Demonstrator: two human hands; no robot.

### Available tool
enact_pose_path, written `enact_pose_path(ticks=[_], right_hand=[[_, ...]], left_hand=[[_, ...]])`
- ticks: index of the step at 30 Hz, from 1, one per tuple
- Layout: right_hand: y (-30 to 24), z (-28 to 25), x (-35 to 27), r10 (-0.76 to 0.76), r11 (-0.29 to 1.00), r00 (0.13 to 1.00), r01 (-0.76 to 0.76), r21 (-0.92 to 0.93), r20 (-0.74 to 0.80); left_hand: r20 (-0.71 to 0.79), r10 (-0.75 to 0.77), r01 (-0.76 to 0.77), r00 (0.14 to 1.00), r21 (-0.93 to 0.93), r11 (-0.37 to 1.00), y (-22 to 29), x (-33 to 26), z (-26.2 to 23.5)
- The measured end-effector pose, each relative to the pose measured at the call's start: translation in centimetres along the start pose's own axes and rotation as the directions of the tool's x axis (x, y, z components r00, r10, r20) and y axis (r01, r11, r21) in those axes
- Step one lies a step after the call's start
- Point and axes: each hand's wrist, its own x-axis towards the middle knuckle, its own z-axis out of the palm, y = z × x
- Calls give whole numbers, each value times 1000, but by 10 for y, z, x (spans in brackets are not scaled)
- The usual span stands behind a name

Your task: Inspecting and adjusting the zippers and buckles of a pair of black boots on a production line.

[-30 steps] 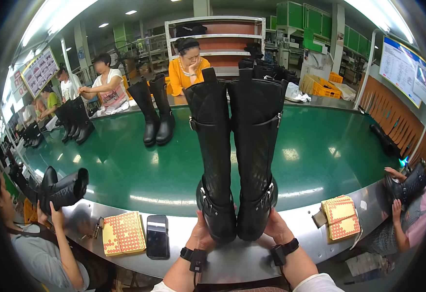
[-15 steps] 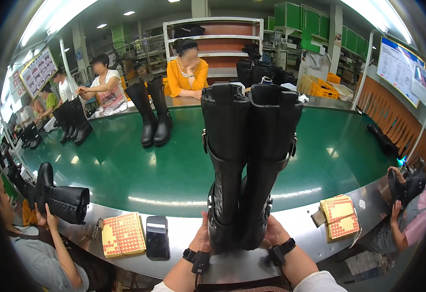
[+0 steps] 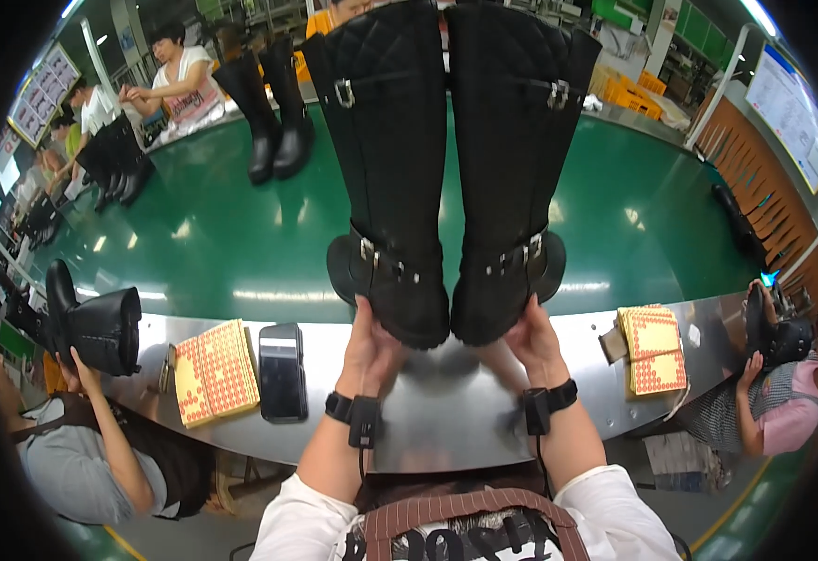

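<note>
Left of the tall black boots (image 3: 446, 178), a phone (image 3: 283, 371) and sticker sheets (image 3: 215, 371) block the metal ledge (image 3: 446, 421); green belt (image 3: 194, 252) beyond lies open.

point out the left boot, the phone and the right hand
left boot (image 3: 386, 187), head view, on its quilted shaft
phone (image 3: 283, 371), head view, middle of its screen
right hand (image 3: 532, 338), head view, back of the hand

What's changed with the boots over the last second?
The pair of tall black quilted leather boots has risen toward the camera, shafts now reaching the top edge. Left hand and right hand kept their grip at the heels. The black phone and red-dotted sheets stayed put.
</note>
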Motion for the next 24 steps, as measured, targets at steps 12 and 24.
enact_pose_path(ticks=[12,24], right_hand=[[8,16,2,-45,993,971,18,-115,-233],[14,12,-5,-158,984,946,125,-130,-283]], left_hand=[[-123,98,-95,988,27,995,-9,18,-31],[-126,181,-175,975,55,983,-13,7,-23]])
